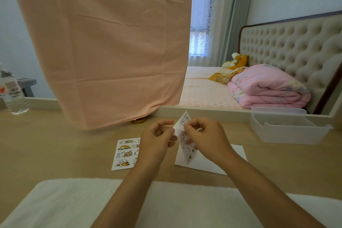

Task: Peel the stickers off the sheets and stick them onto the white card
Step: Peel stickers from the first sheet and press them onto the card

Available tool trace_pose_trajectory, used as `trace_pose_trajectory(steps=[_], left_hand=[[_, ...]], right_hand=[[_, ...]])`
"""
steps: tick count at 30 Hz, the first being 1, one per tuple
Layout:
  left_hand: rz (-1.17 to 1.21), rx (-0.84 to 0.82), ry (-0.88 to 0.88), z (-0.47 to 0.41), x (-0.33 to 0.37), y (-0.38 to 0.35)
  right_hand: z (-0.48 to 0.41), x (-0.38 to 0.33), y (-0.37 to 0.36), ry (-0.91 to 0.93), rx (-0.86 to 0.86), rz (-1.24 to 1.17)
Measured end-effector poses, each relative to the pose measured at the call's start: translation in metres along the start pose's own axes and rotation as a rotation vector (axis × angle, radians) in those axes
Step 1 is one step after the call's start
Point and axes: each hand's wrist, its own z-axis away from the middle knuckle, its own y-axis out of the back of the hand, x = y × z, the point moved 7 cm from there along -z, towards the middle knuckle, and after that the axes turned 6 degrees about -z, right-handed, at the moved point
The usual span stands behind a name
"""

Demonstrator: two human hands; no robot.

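Observation:
I hold a sticker sheet [183, 131] with small cartoon animals upright above the wooden table. My left hand [157, 139] pinches its left edge. My right hand [205, 139] pinches near the sheet's upper part, fingers curled at a sticker. Under my right hand lies the white card [233, 155], flat on the table and partly hidden by my hand and the held sheet. A second sticker sheet [125, 153] with dog and rainbow pictures lies flat to the left, its right edge covered by my left wrist.
A hanging peach cloth [111, 42] reaches down to the table behind the sheets, with a gold lid [138, 121] at its hem. A white plastic organiser [288, 127] stands at the right, a water bottle [13, 94] at the far left, a white towel [74, 201] along the near edge.

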Motion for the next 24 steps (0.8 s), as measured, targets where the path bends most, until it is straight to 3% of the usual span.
trace_pose_trajectory(steps=[8, 13, 18, 22, 24], left_hand=[[-0.241, 0.070, -0.131, 0.004, 0.005, -0.002], [-0.239, 0.062, -0.162, 0.005, 0.009, -0.003], [-0.193, 0.019, -0.146, 0.003, 0.008, -0.001], [-0.194, 0.058, -0.086, -0.006, 0.009, 0.016], [-0.324, 0.093, -0.042, -0.014, 0.005, 0.031]], right_hand=[[0.005, 0.014, -0.008, -0.271, -0.044, -0.297], [0.005, 0.004, -0.012, -0.045, -0.125, -0.095], [0.006, -0.002, -0.013, 0.035, -0.185, -0.054], [0.002, -0.003, -0.002, 0.018, -0.098, -0.112], [0.002, -0.005, 0.005, 0.057, -0.026, -0.092]])
